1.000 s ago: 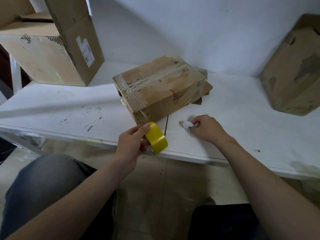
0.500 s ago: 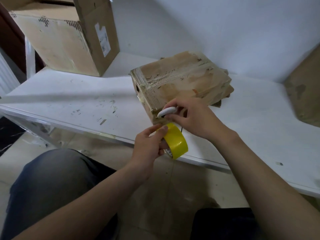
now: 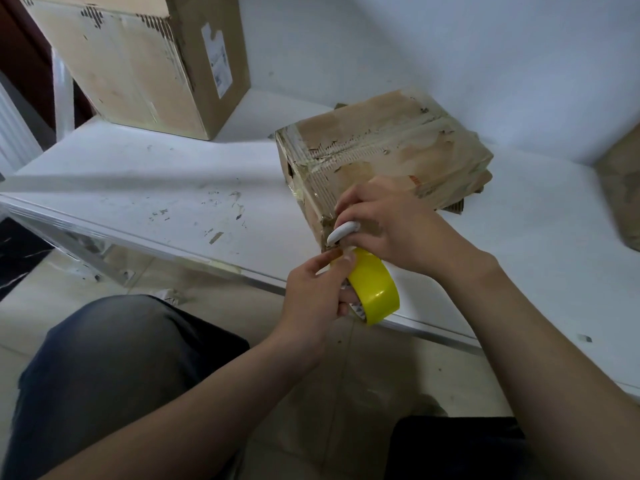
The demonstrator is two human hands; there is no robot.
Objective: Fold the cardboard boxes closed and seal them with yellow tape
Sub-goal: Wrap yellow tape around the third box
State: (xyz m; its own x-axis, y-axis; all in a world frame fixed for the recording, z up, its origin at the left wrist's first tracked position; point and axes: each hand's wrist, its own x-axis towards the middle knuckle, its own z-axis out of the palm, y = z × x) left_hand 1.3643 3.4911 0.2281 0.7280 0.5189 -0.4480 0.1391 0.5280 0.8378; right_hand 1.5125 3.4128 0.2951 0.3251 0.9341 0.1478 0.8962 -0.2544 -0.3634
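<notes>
A worn, closed cardboard box (image 3: 381,147) with old clear tape lies on the white table (image 3: 156,188). My left hand (image 3: 315,296) grips a roll of yellow tape (image 3: 374,289) at the table's front edge, just below the box's near corner. My right hand (image 3: 388,223) holds a small white cutter (image 3: 341,232) against that same corner, right above the roll. The tape's free end is hidden between my fingers.
A large cardboard box (image 3: 145,60) stands at the back left of the table. Another brown box (image 3: 620,188) is cut off at the right edge. A white wall rises behind. My knees are under the table's front edge.
My right hand picked the white cutter up from the table and brought it to the box's near corner. My left hand raised the yellow roll slightly toward that corner.
</notes>
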